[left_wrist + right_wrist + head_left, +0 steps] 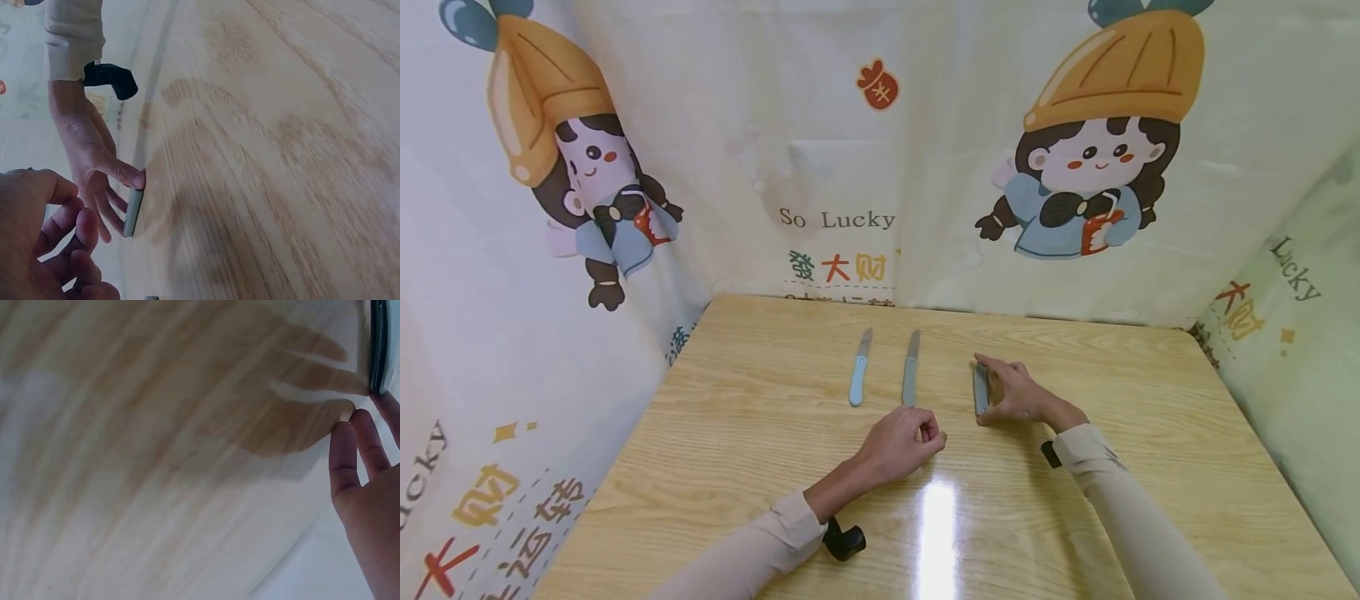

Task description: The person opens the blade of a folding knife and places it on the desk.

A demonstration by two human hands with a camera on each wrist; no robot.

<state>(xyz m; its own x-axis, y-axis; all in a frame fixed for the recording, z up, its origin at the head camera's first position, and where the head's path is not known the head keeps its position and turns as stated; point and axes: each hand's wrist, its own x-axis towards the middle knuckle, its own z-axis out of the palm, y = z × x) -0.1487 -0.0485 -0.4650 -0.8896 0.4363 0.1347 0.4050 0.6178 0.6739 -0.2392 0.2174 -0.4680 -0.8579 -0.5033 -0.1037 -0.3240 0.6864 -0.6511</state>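
Observation:
My right hand point(1018, 396) pinches a slim grey folding knife point(981, 390) end to end, thumb at its near end and a fingertip at its far end; no blade shows. The left wrist view has this knife point(132, 214) upright on its long edge at the tabletop, while the right wrist view catches only part of its dark side point(378, 347). My left hand point(901, 442) hovers with loosely curled fingers and nothing in them, just below the handle of a grey-handled knife point(910, 379). Left of that lies a light-blue-handled knife point(857, 382), both blades pointing away.
The wooden table point(760, 400) ends at a printed cloth point(955, 167) hanging behind it and along both sides. Black wrist-camera mounts point(844, 540) sit under each sleeve. A bright light reflection point(937, 533) falls on the near tabletop.

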